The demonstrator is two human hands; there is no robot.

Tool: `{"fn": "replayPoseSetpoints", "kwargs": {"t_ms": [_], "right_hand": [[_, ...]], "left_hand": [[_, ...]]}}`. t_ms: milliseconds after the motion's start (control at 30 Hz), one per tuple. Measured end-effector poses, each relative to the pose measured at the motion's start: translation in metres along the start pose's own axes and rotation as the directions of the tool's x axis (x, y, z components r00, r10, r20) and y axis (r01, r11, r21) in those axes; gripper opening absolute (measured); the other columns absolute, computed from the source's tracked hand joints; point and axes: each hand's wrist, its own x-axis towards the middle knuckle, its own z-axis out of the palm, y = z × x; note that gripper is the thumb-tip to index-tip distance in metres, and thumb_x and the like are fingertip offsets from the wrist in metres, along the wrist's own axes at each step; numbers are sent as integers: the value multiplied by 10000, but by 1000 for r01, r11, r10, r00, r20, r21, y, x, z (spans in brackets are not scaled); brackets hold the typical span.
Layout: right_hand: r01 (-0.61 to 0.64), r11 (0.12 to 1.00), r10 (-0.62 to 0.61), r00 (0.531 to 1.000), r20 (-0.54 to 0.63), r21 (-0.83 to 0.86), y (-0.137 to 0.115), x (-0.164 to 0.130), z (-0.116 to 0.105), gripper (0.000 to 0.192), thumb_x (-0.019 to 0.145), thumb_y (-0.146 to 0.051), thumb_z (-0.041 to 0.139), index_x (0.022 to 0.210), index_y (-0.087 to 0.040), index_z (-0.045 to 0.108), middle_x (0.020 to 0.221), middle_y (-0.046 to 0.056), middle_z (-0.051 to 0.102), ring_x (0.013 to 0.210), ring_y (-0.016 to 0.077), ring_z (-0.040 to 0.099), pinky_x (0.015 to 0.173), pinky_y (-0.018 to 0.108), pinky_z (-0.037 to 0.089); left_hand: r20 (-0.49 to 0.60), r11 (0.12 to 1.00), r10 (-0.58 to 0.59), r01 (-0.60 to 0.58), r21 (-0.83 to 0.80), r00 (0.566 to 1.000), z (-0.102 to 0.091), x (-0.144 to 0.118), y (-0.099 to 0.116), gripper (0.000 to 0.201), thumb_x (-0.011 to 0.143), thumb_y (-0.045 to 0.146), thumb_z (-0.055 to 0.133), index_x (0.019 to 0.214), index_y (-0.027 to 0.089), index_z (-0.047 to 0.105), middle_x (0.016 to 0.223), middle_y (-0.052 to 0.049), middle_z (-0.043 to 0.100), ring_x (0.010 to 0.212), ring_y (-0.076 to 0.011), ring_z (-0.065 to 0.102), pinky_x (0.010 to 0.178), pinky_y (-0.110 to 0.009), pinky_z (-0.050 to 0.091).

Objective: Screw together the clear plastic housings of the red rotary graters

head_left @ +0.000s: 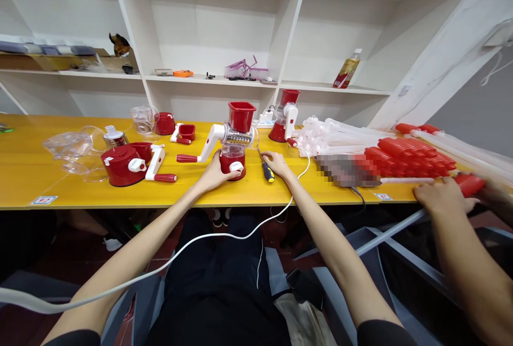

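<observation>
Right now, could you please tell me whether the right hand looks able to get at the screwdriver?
Probably yes: the right hand is right beside the screwdriver, whose dark handle lies uncovered on the yellow table, and nothing visible blocks the way.

The table labels (45, 200) and bottle label (344, 72) cannot be read.
</observation>
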Motion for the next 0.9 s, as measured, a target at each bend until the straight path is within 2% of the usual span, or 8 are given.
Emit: {"fn": "replayPoseSetpoints", "kwargs": {"t_ms": [167,400,567,733,900], "right_hand": [[1,1000,-1,1000,1,8,-2,-1,-1,612,923,-564,436,1277,-78,554,1245,97,569,1274,33,515,1230,289,479],[3,1000,-3,1000,-5,21,0,0,0,617,922,-570,436,1268,-75,560,1239,96,575,1274,32,518,1234,291,477],[5,1000,-5,1000,-8,21,0,0,0,615,923,-571,433,1267,-78,563,1242,96,575,1276,31,518,1236,289,475],[2,1000,-2,1000,-5,15,-1,-1,0,613,922,-566,437,1273,-78,558,1245,97,571,1278,34,514,1230,289,479],[-7,1000,7,1000,-27,5,-8,-5,-4,614,922,-570,435,1262,-76,564,1229,95,579,1259,27,523,1222,282,484]], "left_hand": [[28,994,-11,14,-105,1000,-2,2,-11,897,780,599,720,1472,166,349,1518,-203,491,1407,-336,523,1204,-523,404],[73,985,-22,34,-168,997,-3,5,-19,1001,770,600,737,1535,176,251,1576,-209,435,1446,-342,493,1224,-528,399],[106,990,3,12,-141,994,-5,1,-15,1053,748,576,790,1553,174,243,1618,-211,371,1506,-365,405,1275,-543,308],[152,995,20,-5,-102,988,-5,-1,-15,952,830,570,724,1555,167,258,1585,-218,419,1468,-352,465,1247,-529,360],[153,998,37,-28,-63,987,-5,-2,-13,1021,753,531,811,1547,176,276,1598,-203,401,1473,-356,455,1258,-521,343]]}}
